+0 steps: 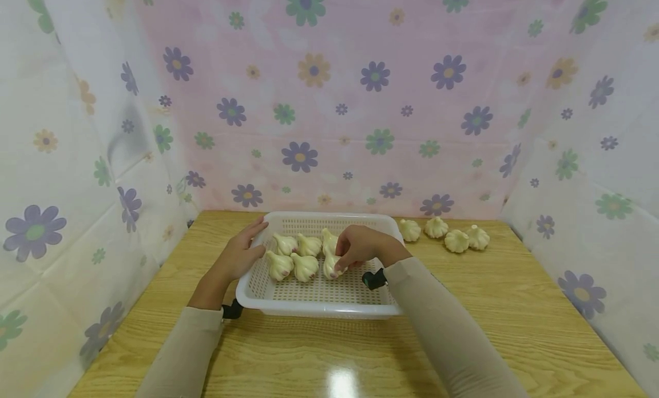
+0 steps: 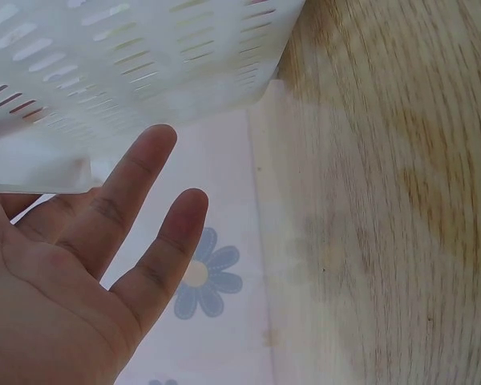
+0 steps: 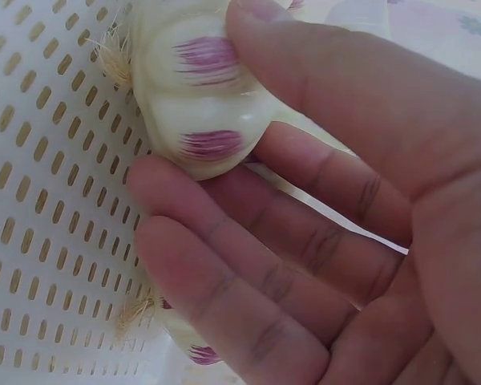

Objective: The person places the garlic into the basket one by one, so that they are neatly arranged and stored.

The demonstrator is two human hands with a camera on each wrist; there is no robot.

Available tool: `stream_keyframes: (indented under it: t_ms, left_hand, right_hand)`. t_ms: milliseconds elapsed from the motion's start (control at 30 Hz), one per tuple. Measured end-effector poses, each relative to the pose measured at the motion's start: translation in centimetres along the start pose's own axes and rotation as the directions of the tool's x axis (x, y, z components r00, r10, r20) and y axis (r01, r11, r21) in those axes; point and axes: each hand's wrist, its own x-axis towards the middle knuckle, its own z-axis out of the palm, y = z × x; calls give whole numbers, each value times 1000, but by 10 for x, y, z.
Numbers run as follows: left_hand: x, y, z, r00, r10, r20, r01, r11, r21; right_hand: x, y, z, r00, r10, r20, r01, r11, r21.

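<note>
A white plastic basket [image 1: 319,309] with a slotted floor sits on the table. Inside, at its left and middle, several garlic bulbs stand in two rows, such as this bulb [image 1: 280,266]. My right hand [image 1: 362,245] pinches the garlic bulb [image 3: 200,96] at the right end of the front row; purple streaks mark its side in the right wrist view. My left hand [image 1: 239,255] lies at the basket's left rim, thumb over the edge. In the left wrist view, two of its fingers [image 2: 144,168] stretch out straight beside the basket's outer wall.
On the wooden table [image 1: 309,352], right of the basket, lie several more garlic bulbs [image 1: 456,241]. One of them is close to the basket's back right corner. Flower-patterned cloth [image 1: 340,123] hangs behind the table and along both sides.
</note>
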Motion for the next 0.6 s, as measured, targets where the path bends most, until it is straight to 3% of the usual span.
stream_keyframes:
  t_ms: [600]
  left_hand:
    - [0, 0, 0, 1000, -9, 0, 9, 1000, -3]
  right_hand:
    - [-1, 1, 1, 1000, 9, -2, -9, 999, 48]
